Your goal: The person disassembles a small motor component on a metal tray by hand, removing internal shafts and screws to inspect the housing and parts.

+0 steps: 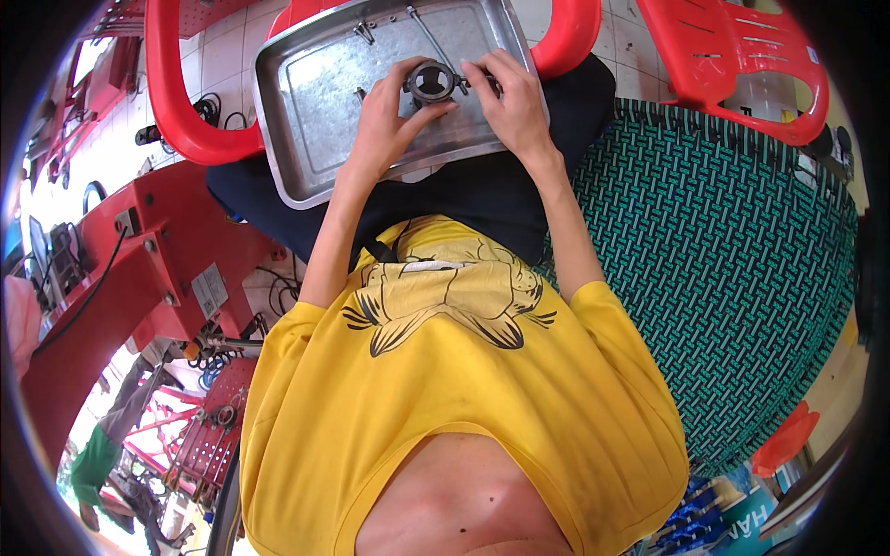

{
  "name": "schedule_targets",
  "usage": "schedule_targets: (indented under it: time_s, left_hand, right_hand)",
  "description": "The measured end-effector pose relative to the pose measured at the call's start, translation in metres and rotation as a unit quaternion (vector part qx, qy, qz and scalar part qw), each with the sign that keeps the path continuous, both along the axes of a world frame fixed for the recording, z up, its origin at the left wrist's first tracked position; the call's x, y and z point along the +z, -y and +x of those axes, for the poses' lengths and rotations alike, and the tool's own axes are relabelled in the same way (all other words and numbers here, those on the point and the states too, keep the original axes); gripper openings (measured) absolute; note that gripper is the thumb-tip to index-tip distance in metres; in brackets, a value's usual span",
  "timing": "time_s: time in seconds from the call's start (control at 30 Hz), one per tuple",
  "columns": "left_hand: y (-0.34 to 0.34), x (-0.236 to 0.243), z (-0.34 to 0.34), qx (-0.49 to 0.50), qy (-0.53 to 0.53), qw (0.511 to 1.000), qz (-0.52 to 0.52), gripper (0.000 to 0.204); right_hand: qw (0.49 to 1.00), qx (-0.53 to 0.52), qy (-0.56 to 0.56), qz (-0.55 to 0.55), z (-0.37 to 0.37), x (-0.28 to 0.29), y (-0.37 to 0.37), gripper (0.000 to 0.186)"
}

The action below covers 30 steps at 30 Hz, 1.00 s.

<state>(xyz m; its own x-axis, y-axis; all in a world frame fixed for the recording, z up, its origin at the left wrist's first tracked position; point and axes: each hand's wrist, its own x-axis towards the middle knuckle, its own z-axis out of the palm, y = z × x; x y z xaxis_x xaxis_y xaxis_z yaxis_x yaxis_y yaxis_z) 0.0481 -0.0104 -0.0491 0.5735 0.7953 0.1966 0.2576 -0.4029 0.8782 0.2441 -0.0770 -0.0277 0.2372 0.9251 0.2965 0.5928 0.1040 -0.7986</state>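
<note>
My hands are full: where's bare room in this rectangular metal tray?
Left in the tray, between its left wall and small silver bolts; upper right, between thin silver rod and right wall. Crowded middle: left hand, right hand, round black metal part.

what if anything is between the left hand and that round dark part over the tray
Nothing visible: the left hand holds the round dark part, thumb near its lower edge. Small metal pieces lie in the tray, but not between them.

The tray (pixel 320 120) is silver-grey, the ring-shaped part (pixel 430 98) black — the chair (pixel 686 60) red, the shirt (pixel 445 389) yellow with black-outlined print — the woven surface (pixel 714 250) green-and-black patterned.
</note>
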Motion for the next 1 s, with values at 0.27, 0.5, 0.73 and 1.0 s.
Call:
schedule_targets:
  time_s: [0.27,0.5,0.73,1.0]
  left_hand:
    - [0.000,-0.001,0.000,0.000,-0.003,1.000,0.002,0.063]
    - [-0.001,-0.003,-0.002,-0.004,-0.007,1.000,0.013,0.063]
    - [0.001,-0.001,-0.002,-0.006,-0.001,1.000,0.008,0.063]
    - [0.000,0.000,-0.002,-0.003,-0.005,1.000,0.016,0.063]
  right_hand:
    - [0.999,0.014,-0.043,0.007,0.007,-0.001,0.005,0.013]
    - [0.998,0.045,-0.050,-0.003,0.014,0.005,0.009,0.018]
    - [0.999,0.040,-0.022,0.000,0.013,0.006,0.013,0.021]
    - [0.997,0.045,-0.056,-0.022,0.016,0.006,0.010,0.017]
